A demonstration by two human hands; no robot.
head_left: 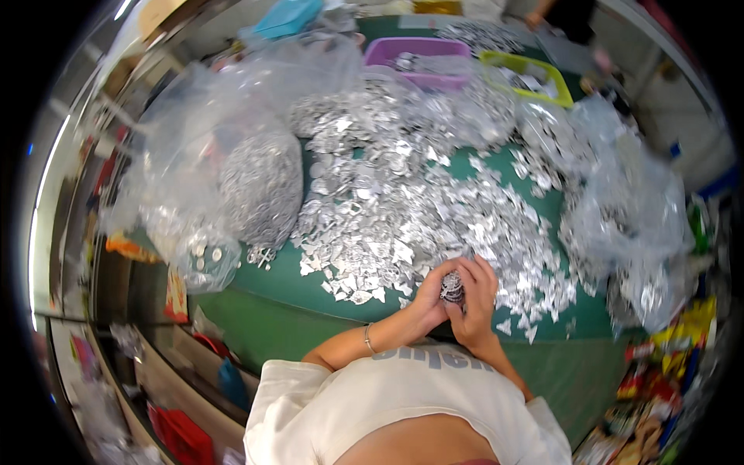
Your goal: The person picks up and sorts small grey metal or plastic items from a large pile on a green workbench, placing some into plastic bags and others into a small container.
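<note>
Behind hands, purple tray (387,53) holding silver pieces (409,60)

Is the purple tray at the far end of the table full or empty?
Partly filled: silver metal pieces lie inside the purple tray, below its rim.

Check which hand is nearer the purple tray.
Left, narrowly. The purple tray sits at the far edge, slightly left of both. The left hand and right hand both grip a small silver piece.
</note>
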